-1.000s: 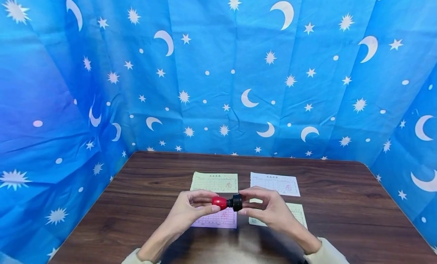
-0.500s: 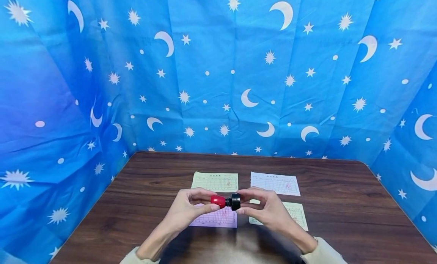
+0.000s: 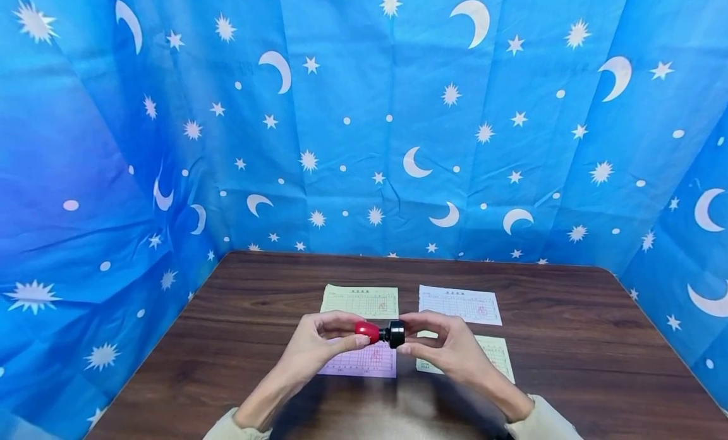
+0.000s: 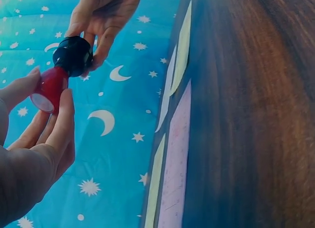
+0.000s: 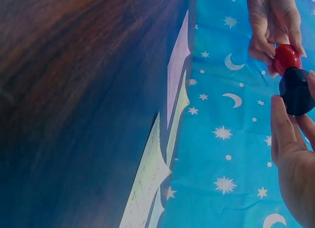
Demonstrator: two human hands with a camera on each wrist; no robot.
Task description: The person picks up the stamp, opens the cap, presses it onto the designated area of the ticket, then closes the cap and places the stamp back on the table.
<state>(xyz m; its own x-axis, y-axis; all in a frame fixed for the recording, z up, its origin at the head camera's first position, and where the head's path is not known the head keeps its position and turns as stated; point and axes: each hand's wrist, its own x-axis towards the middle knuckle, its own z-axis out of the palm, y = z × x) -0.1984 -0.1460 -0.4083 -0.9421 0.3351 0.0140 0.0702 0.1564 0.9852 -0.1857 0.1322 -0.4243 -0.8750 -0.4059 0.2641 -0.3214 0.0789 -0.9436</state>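
Note:
A rubber stamp with a red knob handle (image 3: 367, 330) and a black round end (image 3: 397, 334) is held sideways above the table, between both hands. My left hand (image 3: 311, 345) pinches the red handle between thumb and fingers. On the other side, my right hand (image 3: 450, 346) grips the black end the same way. Below them lie a pink form (image 3: 364, 364) on the left and a pale green form (image 3: 500, 358) on the right, each partly covered by a hand. The left wrist view shows the pale tip (image 4: 42, 103) of the red handle.
Behind the hands lie a yellow-green form (image 3: 358, 301) and a white form (image 3: 459, 304), both with red stamp marks. They lie flat on a dark wood table (image 3: 586, 351). A blue curtain (image 3: 352, 193) with moons and stars hangs around its far edge and sides.
Both hands keep hold of the stamp, which stays almost in the same place. Only tiny shifts of the hands and of the whole view show.

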